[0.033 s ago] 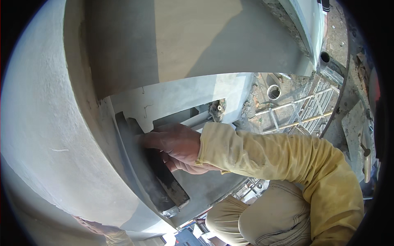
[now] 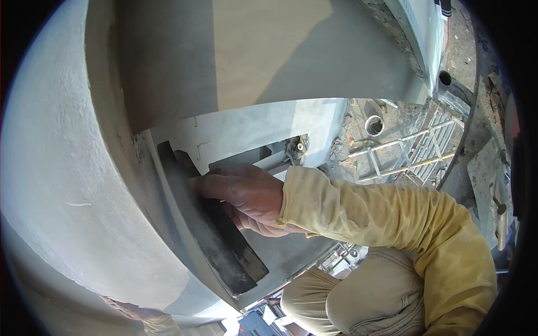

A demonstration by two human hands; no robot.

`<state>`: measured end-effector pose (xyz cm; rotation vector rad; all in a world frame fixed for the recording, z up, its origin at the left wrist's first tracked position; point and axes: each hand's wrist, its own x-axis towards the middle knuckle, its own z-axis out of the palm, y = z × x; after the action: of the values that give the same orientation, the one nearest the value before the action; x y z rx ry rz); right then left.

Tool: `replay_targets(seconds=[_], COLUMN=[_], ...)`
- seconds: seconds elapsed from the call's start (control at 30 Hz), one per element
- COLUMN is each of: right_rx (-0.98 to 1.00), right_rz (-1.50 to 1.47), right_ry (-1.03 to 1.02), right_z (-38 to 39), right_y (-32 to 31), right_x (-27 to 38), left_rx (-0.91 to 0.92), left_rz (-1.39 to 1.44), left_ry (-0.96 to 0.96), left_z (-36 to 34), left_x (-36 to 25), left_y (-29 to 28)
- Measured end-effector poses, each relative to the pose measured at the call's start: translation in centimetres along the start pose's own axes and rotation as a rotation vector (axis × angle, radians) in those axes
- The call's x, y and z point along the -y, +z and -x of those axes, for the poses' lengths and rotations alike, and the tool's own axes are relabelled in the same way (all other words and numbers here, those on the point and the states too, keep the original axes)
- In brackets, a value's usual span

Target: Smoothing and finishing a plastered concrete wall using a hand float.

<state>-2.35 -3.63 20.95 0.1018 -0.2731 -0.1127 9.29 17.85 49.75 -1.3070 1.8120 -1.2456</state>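
Note:
My right hand (image 2: 244, 196), reaching in from the right in a yellow sleeve, is closed around a long dark plastering float (image 2: 241, 260). The float lies slantwise, its long edge close along the narrow grey plastered strip (image 2: 193, 246) beside the pale wall. Whether its whole face touches the plaster I cannot tell. At the lower left my left hand (image 2: 126, 308) shows only in part, low beside the rounded wall edge. Its fingers look stretched along the wall, and no object shows in it.
A smooth plastered wall (image 2: 50, 151) curves down the left side. Above is a grey plastered panel (image 2: 269, 50). Beyond an opening, far below, lie a metal scaffold frame (image 2: 414, 151) and a round pipe (image 2: 374, 126). A hammer (image 2: 500, 224) rests on the ledge at right.
The float has shifted slightly to the right, its upper end a little higher. My right hand has moved right with it, still gripping. My left hand looks the same.

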Motion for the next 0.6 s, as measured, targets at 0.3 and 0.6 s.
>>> replay_targets(seconds=[0.3, 0.6], right_rx=[0.301, 0.191], right_rz=[0.155, 0.408], right_ry=[-0.353, -0.259], right_z=[2.9, 4.1], right_y=[-0.3, -4.0], right_x=[1.7, -1.1], left_rx=[0.008, 0.025], left_rz=[0.005, 0.039], left_ry=[-0.001, 0.020], left_z=[0.2, -0.6], left_x=[0.3, -0.4], left_y=[0.0, 0.4])
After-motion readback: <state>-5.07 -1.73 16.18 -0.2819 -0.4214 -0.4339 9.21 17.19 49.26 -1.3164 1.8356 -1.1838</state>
